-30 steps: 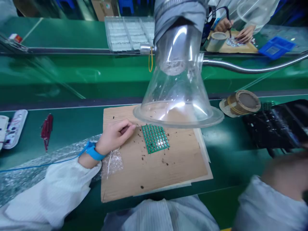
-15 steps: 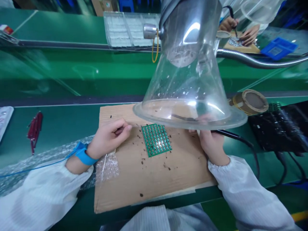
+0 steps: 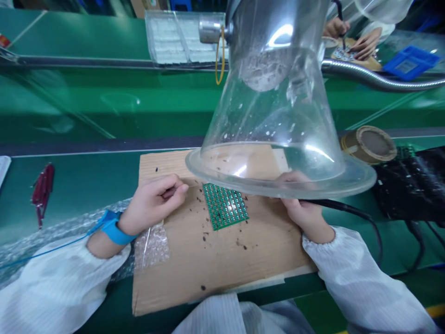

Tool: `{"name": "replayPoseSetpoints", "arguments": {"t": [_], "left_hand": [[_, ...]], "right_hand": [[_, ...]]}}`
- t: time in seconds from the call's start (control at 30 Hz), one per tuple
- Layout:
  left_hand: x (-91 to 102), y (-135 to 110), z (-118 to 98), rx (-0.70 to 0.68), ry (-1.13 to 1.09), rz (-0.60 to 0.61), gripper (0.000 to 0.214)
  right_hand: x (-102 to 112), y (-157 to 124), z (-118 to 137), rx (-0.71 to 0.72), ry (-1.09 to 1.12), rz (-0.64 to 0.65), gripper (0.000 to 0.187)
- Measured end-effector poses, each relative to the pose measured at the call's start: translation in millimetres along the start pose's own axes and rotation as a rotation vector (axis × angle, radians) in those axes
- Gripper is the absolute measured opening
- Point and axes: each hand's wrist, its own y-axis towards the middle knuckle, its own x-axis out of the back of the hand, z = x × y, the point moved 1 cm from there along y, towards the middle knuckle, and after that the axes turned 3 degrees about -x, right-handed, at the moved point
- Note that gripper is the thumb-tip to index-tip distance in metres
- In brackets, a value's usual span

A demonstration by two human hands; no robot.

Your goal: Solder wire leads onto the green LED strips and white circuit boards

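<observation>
A green circuit board [image 3: 226,207] with rows of small shiny parts lies on a cardboard sheet [image 3: 222,264]. Left of the board, my left hand [image 3: 158,199] is closed in a pinch; a faint thin strand of what looks like solder wire reaches from its fingertips toward the board. My right hand [image 3: 301,208], right of the board, is closed around a soldering iron whose black cord [image 3: 351,209] runs off to the right. The clear hood covers part of these fingers, and the iron's tip cannot be made out. A blue strap [image 3: 118,230] circles my left wrist.
A clear fume hood [image 3: 274,134] hangs low over the board's far edge. Bubble wrap [image 3: 153,246] and red-handled tools [image 3: 43,192] lie left. A cardboard roll [image 3: 371,144] and a black box [image 3: 413,185] stand right. Across the bench, a co-worker's hands [image 3: 365,44] work beside a blue bin [image 3: 412,62].
The view has shifted slightly, so the hood looks larger and lower. The iron's shaft, seen through the hood before, no longer shows. My left hand keeps its pinch beside the board.
</observation>
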Motion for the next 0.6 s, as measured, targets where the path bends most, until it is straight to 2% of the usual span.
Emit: {"name": "replayPoseSetpoints", "arguments": {"t": [0.2, 0.37, 0.6], "left_hand": [[-2.3, -3.0, 4.5, 0.021, 0.0, 0.026, 0.033], [-3.0, -2.5, 3.0, 0.057, -0.006, 0.053, 0.034], [-3.7, -2.7, 5.1, 0.075, -0.003, 0.092, 0.033]], "right_hand": [[0.5, 0.6, 0.5, 0.04, -0.09, -0.017, 0.033], [-0.1, -0.7, -1.5, 0.044, -0.082, -0.033, 0.025], [-0.1, -0.8, -0.6, 0.035, -0.08, -0.026, 0.029]]}}
